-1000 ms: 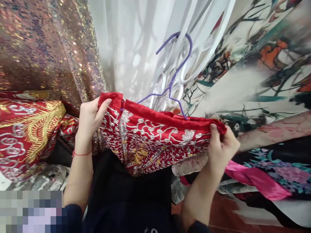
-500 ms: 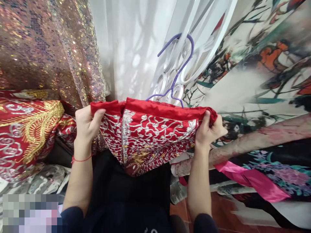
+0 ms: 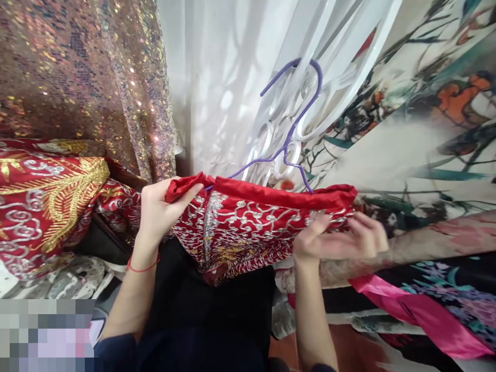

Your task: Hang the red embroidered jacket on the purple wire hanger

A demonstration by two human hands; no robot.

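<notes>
Sequins hang at upper left, and below them lies a red cloth with gold and silver embroidery. Next comes the left hand, a red cord round its wrist. Its thumb presses on the left end of the garment's red band, pinching it against the curled fingers.

The garment, red with silver and gold stitching, is in the middle, in front of the person's dark clothes, band uppermost. The plain band looks soft and smooth, perhaps a little slippery; the embroidered part should be stiffer and somewhat heavier, its raised thread liable to snag. The band's two ends seem the best places to hold, clear of the stitching.

Behind it hangs a white curtain. A purple hanger stands hook up, its arms running down behind the front of the band, close to a white openwork frame.

The right hand is at the garment's right end, thumb and fingers spread apart, the fingers blurred; whether they touch it, I cannot tell. Beyond are a printed cloth and a pink ribbon.
</notes>
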